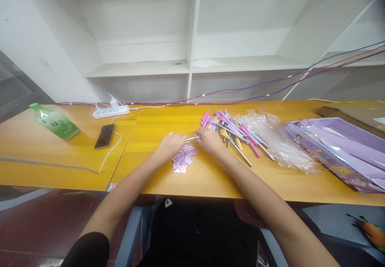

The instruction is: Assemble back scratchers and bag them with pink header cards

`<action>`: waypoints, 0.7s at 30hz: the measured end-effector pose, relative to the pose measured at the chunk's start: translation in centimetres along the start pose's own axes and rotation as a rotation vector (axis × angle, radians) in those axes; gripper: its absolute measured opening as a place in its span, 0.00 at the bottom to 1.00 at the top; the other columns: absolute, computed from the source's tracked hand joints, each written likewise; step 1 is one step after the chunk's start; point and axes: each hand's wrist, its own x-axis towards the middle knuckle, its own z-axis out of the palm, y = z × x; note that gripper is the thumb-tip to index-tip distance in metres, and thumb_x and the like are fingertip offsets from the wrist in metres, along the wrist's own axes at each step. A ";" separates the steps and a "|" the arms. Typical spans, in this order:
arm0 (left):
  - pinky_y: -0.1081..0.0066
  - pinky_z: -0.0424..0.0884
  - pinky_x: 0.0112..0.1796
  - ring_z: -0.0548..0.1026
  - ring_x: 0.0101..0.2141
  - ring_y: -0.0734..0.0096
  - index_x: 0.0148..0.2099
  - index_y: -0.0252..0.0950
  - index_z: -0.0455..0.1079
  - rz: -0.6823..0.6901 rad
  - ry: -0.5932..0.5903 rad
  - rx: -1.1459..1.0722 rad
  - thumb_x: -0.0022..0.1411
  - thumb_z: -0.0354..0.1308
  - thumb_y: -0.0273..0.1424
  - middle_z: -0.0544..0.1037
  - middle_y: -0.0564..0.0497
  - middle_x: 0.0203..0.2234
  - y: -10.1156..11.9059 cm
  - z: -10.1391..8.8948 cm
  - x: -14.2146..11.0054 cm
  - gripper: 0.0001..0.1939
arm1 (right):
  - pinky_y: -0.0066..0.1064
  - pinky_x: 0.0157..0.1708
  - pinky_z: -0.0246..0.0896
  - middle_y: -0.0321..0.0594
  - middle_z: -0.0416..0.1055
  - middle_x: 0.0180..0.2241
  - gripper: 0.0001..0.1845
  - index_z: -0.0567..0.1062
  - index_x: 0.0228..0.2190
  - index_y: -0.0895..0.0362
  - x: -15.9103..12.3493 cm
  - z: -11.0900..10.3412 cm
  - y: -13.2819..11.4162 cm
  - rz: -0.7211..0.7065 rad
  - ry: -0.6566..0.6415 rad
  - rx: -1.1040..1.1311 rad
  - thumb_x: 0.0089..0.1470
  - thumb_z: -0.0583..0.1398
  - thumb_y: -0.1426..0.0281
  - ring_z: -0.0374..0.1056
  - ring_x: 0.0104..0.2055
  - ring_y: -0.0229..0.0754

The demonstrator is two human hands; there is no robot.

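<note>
Between my two hands runs a thin silver rod with a purple end [193, 138], which looks like a back scratcher. My left hand [174, 143] is closed around the rod's left end. At the purple end, the fingers of my right hand [209, 138] are closed and cover most of it. Small pink and purple printed cards [183, 158] lie loosely fanned on the table just below my left hand. Just right of my right hand is a pile of back scratchers [233, 128], with coloured hand-shaped heads, metal rods and coloured handles.
Crumpled clear plastic [276, 138] lies beside the pile, then an open purple box [337, 146] and a cardboard box [357, 110]. Leftward are a phone [104, 136] on a cable, a power strip [111, 111] and a green bottle [55, 122]. White shelving [192, 30] stands behind the yellow table [144, 126].
</note>
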 end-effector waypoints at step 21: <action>0.72 0.59 0.27 0.76 0.25 0.66 0.34 0.37 0.73 -0.124 0.081 0.258 0.74 0.48 0.41 0.79 0.47 0.24 -13.6 -6.5 -14.4 0.20 | 0.33 0.32 0.54 0.47 0.75 0.26 0.16 0.73 0.22 0.53 -16.4 -8.2 20.9 0.099 0.083 -0.164 0.63 0.57 0.69 0.68 0.29 0.42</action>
